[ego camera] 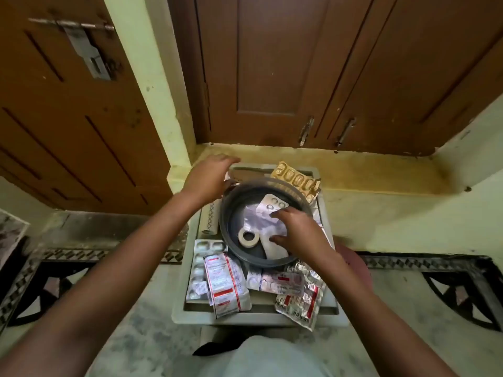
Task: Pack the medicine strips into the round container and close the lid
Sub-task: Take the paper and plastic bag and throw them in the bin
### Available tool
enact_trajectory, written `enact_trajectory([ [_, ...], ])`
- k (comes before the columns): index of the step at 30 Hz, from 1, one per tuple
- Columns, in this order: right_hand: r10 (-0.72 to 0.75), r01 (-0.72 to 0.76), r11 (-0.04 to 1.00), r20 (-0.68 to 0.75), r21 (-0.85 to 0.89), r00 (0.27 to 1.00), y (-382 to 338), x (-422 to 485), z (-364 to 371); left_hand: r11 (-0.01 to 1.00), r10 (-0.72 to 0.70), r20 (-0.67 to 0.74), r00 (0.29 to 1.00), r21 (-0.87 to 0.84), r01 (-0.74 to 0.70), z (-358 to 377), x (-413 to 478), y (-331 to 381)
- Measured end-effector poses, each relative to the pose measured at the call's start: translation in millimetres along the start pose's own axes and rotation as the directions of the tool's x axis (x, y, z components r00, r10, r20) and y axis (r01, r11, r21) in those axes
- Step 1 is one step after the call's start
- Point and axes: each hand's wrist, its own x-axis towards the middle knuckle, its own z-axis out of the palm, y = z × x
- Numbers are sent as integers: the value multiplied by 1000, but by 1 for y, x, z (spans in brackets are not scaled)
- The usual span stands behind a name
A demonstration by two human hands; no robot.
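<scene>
A round grey container [231, 210] sits open on a small grey stool. Inside it lie silver medicine strips [273, 204] and a white tape roll [248, 236]. My right hand [298, 235] reaches into the container, fingers spread and pressing on the strips there. My left hand [208, 176] hovers at the container's far left rim, over a foil strip [231, 176], fingers curled; whether it grips the strip is hidden. A gold blister strip [298, 178] lies behind the container. Silver strips [202, 268], a red-and-white strip [226, 284] and more foil strips [299, 292] lie in front.
The stool [187, 311] stands on a marble floor with a dark patterned border. Brown wooden doors [299, 72] rise behind a yellowish step. A pink object [351, 257] shows at the stool's right side. My knee in light cloth [266, 357] is below.
</scene>
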Motion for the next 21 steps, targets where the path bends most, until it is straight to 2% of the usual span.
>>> enact_trajectory([
  [2,5,-1,996,47,-86,999,-3,7,3,992,64,189,980,96,-83,2,18,-1],
  [4,2,11,987,80,-161,997,-7,9,7,989,75,324,943,99,-113,5,35,-3],
  [6,-1,15,985,81,-171,997,-6,10,11,987,100,398,912,78,-142,11,51,-4],
  [9,-7,12,991,37,-136,999,-4,9,10,991,118,450,885,9,-137,18,68,-9],
  [12,-20,18,994,-17,-105,1000,-3,8,9,991,101,468,878,27,-128,27,80,-15],
  [16,-18,9,998,-143,-62,990,-1,5,2,991,76,585,808,43,-124,40,92,-22],
  [19,8,-5,1000,-254,14,967,-2,-1,-5,982,98,629,771,65,-178,47,95,-26],
  [21,30,-14,998,-295,57,955,-1,-6,-11,967,127,619,775,97,-236,50,96,-28],
])
